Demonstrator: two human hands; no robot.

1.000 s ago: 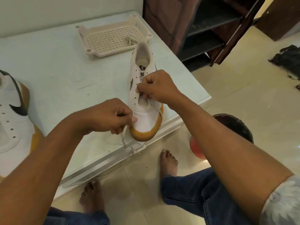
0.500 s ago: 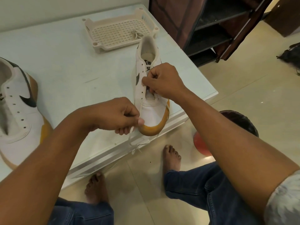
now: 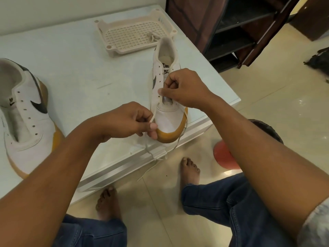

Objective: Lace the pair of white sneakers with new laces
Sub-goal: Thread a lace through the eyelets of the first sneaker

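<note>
white table [image 3: 71,65], near edge: left hand [image 3: 124,122] pinches the lace [image 3: 154,114] between thumb and forefinger just beside the toe, right hand [image 3: 185,90] pinches the eyelet flap of the sneaker [image 3: 169,120], other fingers curled. lace ends hang off the table edge. perforated tray [image 3: 102,32] behind the heel holds one bundled lace [image 3: 153,36]; second sneaker [image 3: 26,122] unlaced, well apart at left.

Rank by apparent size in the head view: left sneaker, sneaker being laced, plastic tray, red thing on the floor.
1. Left sneaker, though nearness to the camera inflates it.
2. Sneaker being laced and plastic tray: too alike to rank.
3. Red thing, partly hidden.
</note>
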